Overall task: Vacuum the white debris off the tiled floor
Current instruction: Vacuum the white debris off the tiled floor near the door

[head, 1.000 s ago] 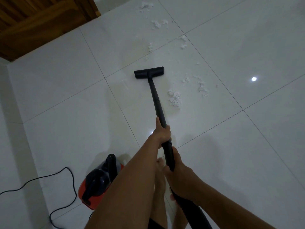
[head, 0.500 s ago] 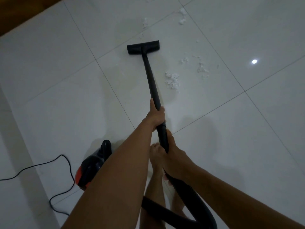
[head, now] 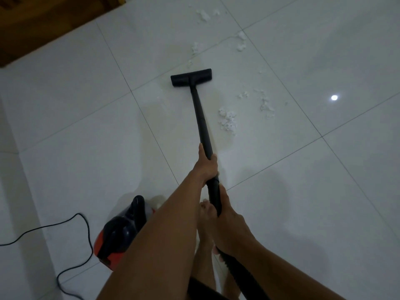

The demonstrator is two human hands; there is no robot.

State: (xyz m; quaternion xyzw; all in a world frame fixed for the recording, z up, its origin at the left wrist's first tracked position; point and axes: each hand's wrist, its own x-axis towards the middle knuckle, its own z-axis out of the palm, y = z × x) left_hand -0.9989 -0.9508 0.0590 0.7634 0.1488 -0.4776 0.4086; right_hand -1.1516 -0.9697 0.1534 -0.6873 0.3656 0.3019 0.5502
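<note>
A black vacuum wand (head: 201,118) runs from my hands to its flat floor nozzle (head: 191,77), which lies on the white tiled floor (head: 303,191). My left hand (head: 206,164) grips the wand higher up. Lower down, my right hand (head: 227,226) grips it where the hose begins. White debris (head: 227,120) lies in a clump just right of the wand. More debris bits (head: 266,106) sit further right, and other debris scraps (head: 241,43) lie beyond the nozzle.
The red and black vacuum body (head: 121,232) stands on the floor at my lower left, with its black power cord (head: 71,245) looping leftward. A wooden piece of furniture (head: 32,24) fills the top left corner. My bare feet (head: 205,226) show below my hands.
The view has tilted back up, bringing the far debris and the wood back in. The nozzle sits slightly nearer me on the tile than before. Both hands keep their grip.
</note>
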